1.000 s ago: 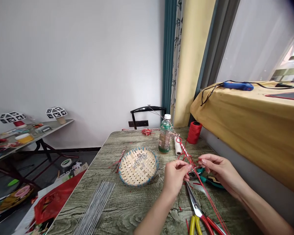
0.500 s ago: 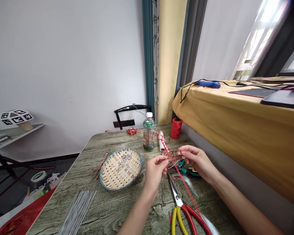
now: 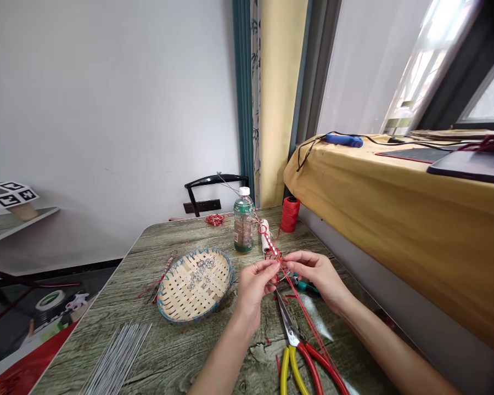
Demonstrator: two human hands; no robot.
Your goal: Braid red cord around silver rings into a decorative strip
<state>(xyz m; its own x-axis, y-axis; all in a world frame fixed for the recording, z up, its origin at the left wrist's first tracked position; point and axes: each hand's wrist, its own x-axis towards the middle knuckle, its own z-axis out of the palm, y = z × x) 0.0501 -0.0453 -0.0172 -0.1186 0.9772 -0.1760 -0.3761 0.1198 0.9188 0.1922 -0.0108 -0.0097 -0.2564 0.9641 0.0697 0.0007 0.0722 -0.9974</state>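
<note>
My left hand (image 3: 255,285) and my right hand (image 3: 315,272) meet above the wooden table (image 3: 214,340), fingertips pinched together on thin red cords (image 3: 300,307). The cords run from a braided red-and-white strip (image 3: 269,241) tied near a green bottle (image 3: 243,221) down toward me. A ring shows on my left hand. Scissors with red and yellow handles (image 3: 294,351) lie just below my hands. A teal object (image 3: 307,285) is partly hidden under my right hand.
A woven basket (image 3: 177,307) holding several small silver pieces sits left of my hands. Metal wires (image 3: 115,362) lie at the front left. A red thread spool (image 3: 290,214) and white spool (image 3: 264,230) stand behind. A yellow-draped ledge (image 3: 395,219) borders the right.
My hands have come closer together until the fingertips meet on the cords. The view has swung right, so everything sits further left.
</note>
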